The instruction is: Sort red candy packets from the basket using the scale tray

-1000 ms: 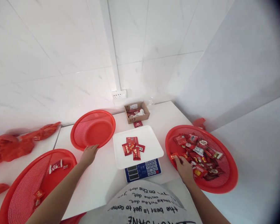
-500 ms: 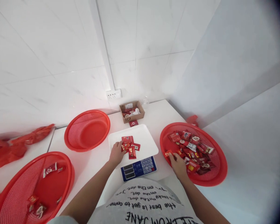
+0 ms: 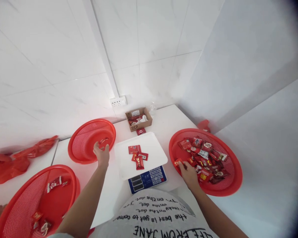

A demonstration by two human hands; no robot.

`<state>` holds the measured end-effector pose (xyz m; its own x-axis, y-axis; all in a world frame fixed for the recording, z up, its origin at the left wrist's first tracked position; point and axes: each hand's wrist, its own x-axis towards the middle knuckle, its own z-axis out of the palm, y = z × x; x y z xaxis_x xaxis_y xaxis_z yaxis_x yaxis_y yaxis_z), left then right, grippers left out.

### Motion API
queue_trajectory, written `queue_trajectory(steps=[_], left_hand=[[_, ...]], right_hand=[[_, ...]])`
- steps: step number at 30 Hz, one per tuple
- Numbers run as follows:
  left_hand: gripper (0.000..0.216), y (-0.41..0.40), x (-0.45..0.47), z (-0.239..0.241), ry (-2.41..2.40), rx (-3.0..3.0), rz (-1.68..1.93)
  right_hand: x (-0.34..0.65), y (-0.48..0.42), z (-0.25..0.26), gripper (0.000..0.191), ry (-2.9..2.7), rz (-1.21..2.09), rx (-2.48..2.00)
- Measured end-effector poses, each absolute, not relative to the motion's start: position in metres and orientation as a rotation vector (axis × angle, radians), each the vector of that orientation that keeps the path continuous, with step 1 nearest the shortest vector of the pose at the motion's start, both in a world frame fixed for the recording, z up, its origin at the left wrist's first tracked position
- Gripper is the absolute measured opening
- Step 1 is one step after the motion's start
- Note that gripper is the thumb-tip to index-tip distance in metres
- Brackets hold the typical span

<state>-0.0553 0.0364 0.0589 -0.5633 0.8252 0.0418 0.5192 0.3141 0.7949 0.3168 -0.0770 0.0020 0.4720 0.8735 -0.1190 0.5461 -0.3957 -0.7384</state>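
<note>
My left hand (image 3: 101, 154) reaches over the near rim of the upper-left red basket (image 3: 79, 140), its fingers apart. Just beyond the fingertips, a small red packet (image 3: 103, 140) appears inside that basket. My right hand (image 3: 188, 173) is at the left side of the right red basket (image 3: 234, 180), pinching a small red snack packet (image 3: 178, 162). Many wrapped snacks (image 3: 207, 160) are heaped in this basket. Between my hands, several red packets (image 3: 139, 162) lie on the white tray (image 3: 151, 145) of a scale with a blue keypad (image 3: 147, 180).
A small cardboard box (image 3: 138, 119) of packets stands at the back, one red packet (image 3: 141, 131) before it. At lower left is another red basket (image 3: 74, 180) with a few snacks. Red plastic bags (image 3: 12, 165) lie at far left. A wall socket (image 3: 118, 101) is behind.
My left hand has moved left from the scale tray to the upper-left basket, where a packet now shows. One packet fewer lies on the tray. My right hand has stayed put.
</note>
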Motion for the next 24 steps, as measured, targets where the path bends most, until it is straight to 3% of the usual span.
queue_trajectory(steps=[4,6,18,24], left_hand=[[0.025,0.018,-0.02,0.035,2.007,1.576,0.699],[0.019,0.01,0.0,0.025,1.914,1.679,0.585],[0.027,0.009,0.031,0.025,1.853,1.844,0.283],[0.01,0.005,0.037,0.021,1.809,1.8,0.333]], right_hand=[[0.317,-0.077,0.003,0.039,-1.155,0.69,-2.089],[0.317,-0.077,0.003,0.039,-1.159,0.692,-2.085],[0.318,-0.077,-0.002,0.037,-1.17,0.679,-2.085],[0.319,-0.076,-0.005,0.039,-1.166,0.677,-2.066]])
